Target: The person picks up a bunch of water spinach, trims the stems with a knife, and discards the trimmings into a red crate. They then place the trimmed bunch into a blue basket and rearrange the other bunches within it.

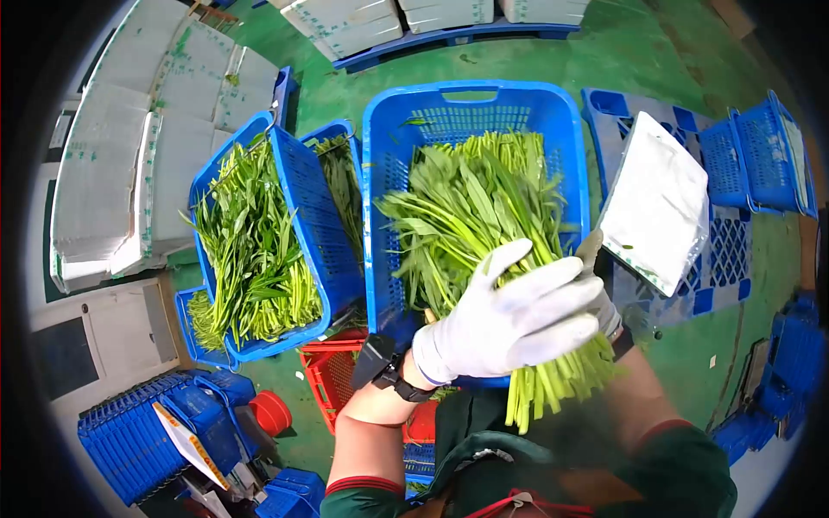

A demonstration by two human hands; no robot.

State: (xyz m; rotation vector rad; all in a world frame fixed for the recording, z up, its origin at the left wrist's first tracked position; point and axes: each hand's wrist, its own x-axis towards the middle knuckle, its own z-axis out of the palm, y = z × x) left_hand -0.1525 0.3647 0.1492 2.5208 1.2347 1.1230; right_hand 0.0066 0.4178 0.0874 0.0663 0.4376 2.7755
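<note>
My left hand [518, 315], in a white glove, lies across a bundle of leafy green stems [553, 388] with its fingers stretched out over the stalks. Behind the bundle, on its right side, my right hand [602, 302] is also gloved and mostly hidden; its fingers are wrapped round the stalks. The cut ends point down toward my body, and the leafy part lies over the blue basket [373, 216] in front of me. More greens [492, 151] fill that basket beneath the bundle.
A tilted blue crate [298, 216] of greens stands at the left. White plastic sheets [658, 203] lie on a pallet [730, 250] at the right. A red crate [332, 380] sits below. White boxes [186, 78] stand at upper left, stacked blue baskets [138, 432] at lower left.
</note>
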